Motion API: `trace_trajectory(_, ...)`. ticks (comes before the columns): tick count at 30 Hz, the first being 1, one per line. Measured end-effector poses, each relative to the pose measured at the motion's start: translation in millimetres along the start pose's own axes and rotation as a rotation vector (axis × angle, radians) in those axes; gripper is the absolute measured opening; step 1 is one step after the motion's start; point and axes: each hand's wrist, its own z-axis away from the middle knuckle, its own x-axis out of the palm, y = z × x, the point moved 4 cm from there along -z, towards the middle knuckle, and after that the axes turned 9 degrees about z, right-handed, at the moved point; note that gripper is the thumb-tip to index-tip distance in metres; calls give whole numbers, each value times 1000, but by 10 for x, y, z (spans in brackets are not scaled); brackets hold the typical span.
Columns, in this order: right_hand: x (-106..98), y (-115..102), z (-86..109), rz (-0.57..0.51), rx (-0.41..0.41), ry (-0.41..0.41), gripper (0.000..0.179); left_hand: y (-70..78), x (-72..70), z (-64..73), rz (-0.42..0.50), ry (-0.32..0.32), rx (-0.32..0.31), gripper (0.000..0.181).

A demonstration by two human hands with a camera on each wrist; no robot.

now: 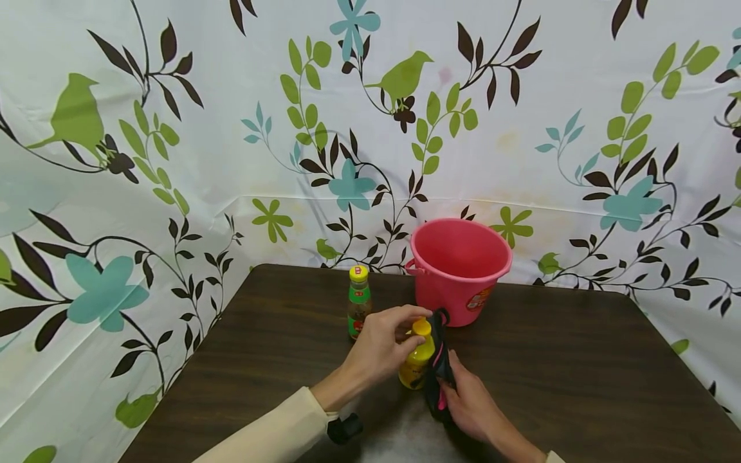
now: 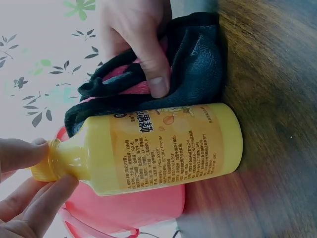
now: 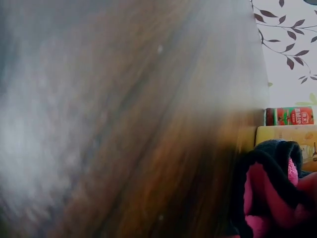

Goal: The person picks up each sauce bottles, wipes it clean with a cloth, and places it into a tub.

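Observation:
My left hand (image 1: 384, 344) pinches the yellow cap of a yellow squeeze bottle (image 2: 173, 148) between thumb and fingers. The bottle stands upright on the dark wooden table, its printed label facing the left wrist camera. In my right hand (image 1: 471, 402) is a folded cloth (image 2: 195, 64), dark on one side and pink on the other, gripped with the thumb over its folds. The cloth lies up against the bottle's side. In the right wrist view the cloth's pink folds (image 3: 262, 193) show at the lower right, close to the bottle.
A pink bucket (image 1: 457, 283) stands behind the bottle, toward the table's back edge. Left of it is a glass bottle (image 1: 359, 302) with a yellow cap and green label. The wooden table (image 1: 278, 334) meets a wall hanging (image 1: 220, 128) printed with leaves and birds.

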Motion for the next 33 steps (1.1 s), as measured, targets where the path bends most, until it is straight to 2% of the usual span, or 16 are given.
trace_trajectory(6,-7,1,-25,36,3,-29,51,-18,2,0,-8,-2,-15,38)
trace_trajectory(9,-35,6,-44,14,-4,-80,45,-20,-2,-5,-19,0,-17,38)
trace_trajectory(11,-70,11,-50,-40,-10,-135,39,-18,-1,-12,-20,-1,-16,37)
trace_trajectory(14,-124,13,-51,-182,-3,-224,32,-10,-1,-15,-24,-7,-12,36)
trace_trajectory(16,-159,-7,-49,-269,15,-253,30,-7,-2,-15,-27,-8,-16,36)
trace_trajectory(18,-193,-35,-53,-318,43,-237,29,-6,-5,-15,-32,-6,-16,36)
trace_trajectory(21,-242,-94,-52,-361,115,-172,26,-6,-7,-19,-31,-2,-14,35)
trace_trajectory(26,-302,-203,-23,-474,225,-59,30,-4,-15,-19,-46,4,-6,34)
trace_trajectory(33,-439,-373,29,-665,248,54,44,0,-34,0,-54,8,-1,34)
